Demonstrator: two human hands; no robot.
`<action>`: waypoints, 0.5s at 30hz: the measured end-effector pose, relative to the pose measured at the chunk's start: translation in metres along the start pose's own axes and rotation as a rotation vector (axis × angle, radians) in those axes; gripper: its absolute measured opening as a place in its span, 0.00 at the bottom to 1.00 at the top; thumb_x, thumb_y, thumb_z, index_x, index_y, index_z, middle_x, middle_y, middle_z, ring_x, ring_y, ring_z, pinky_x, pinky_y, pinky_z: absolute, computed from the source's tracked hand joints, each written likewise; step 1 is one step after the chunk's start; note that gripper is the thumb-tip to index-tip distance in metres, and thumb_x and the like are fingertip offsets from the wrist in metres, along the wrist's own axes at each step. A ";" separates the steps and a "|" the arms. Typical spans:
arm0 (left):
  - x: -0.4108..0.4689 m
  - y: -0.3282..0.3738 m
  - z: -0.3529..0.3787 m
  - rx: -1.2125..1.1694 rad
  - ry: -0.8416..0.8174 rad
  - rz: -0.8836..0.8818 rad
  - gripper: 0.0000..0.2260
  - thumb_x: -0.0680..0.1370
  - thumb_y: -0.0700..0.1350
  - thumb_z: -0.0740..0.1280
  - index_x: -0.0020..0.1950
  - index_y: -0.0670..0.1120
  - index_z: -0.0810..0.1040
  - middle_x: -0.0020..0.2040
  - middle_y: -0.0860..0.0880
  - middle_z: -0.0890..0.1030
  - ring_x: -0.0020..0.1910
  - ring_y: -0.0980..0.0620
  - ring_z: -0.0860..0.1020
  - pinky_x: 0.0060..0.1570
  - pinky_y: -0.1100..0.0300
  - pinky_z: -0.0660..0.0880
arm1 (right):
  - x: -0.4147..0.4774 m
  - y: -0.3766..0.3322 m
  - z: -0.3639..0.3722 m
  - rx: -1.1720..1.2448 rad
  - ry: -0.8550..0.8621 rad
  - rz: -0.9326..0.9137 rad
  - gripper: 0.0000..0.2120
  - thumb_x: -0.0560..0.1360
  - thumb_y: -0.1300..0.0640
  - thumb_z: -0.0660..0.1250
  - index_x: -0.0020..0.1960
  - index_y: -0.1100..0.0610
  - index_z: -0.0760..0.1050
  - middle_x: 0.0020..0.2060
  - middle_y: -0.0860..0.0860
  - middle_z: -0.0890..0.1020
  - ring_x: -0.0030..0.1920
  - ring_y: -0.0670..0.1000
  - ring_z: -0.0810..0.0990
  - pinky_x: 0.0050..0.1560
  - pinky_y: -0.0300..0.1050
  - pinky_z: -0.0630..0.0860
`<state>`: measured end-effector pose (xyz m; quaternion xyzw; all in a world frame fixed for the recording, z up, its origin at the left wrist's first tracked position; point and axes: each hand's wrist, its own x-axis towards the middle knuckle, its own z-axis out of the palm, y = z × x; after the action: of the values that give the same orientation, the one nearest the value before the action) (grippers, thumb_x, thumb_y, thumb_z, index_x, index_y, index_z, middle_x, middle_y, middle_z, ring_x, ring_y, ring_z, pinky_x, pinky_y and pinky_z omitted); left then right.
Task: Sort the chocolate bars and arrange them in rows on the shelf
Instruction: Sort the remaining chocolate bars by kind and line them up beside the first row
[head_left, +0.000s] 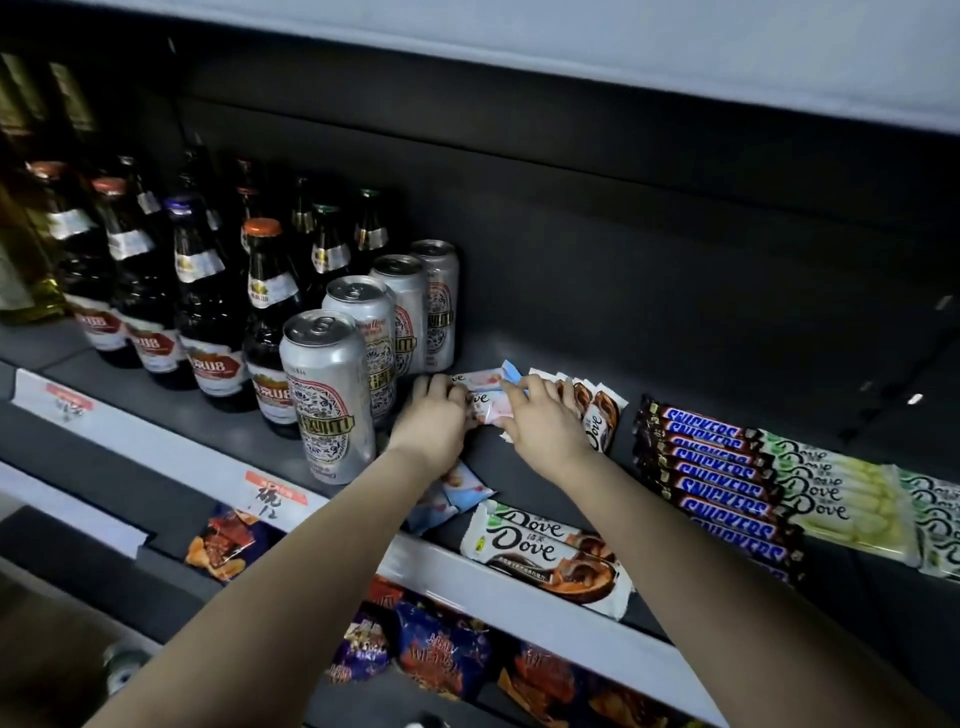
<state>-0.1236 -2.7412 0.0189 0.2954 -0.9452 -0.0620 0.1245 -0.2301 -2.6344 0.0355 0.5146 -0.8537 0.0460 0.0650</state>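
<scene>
Nearest my lens are two bare forearms reaching in over the front edge of the dark shelf (545, 338). The left hand (434, 415) curls its fingers over one end of the pink-and-white Dove bars (485, 402). The right hand (545, 421) pinches their other end, where a wrapper tip is blue. I see two of these bars in the grasp, lying mid-shelf just beside four silver cans (327, 384). Two white-and-brown Dove bars (545, 551) lie side by side at the front edge. More of that kind (602, 415) fan out behind the right hand. Toward the right end lies a row of Snickers bars (722, 478), about nine, overlapping. Touching them are pale green Dove bars (831, 499), with four logos readable.
</scene>
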 end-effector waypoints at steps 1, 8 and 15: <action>0.000 0.001 0.000 0.000 0.018 0.022 0.19 0.80 0.49 0.58 0.68 0.40 0.65 0.66 0.41 0.65 0.65 0.41 0.62 0.64 0.52 0.63 | -0.002 0.001 -0.002 -0.039 0.020 -0.011 0.25 0.80 0.48 0.55 0.73 0.56 0.58 0.65 0.55 0.66 0.67 0.57 0.63 0.73 0.59 0.46; 0.001 0.018 -0.008 -0.042 0.122 0.129 0.22 0.81 0.41 0.58 0.73 0.37 0.57 0.69 0.39 0.61 0.68 0.40 0.63 0.65 0.53 0.66 | -0.020 0.021 -0.027 -0.038 0.099 -0.045 0.29 0.78 0.47 0.59 0.74 0.55 0.56 0.65 0.54 0.66 0.64 0.56 0.65 0.63 0.49 0.64; 0.008 0.082 -0.025 -0.166 0.158 0.300 0.24 0.78 0.45 0.64 0.71 0.40 0.62 0.68 0.42 0.64 0.67 0.43 0.63 0.65 0.53 0.65 | -0.058 0.075 -0.047 -0.114 0.180 0.064 0.26 0.78 0.58 0.61 0.73 0.61 0.57 0.65 0.58 0.66 0.64 0.61 0.67 0.71 0.50 0.56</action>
<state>-0.1678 -2.6793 0.0600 0.1440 -0.9575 -0.0972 0.2303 -0.2667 -2.5420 0.0722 0.4765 -0.8616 0.0457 0.1690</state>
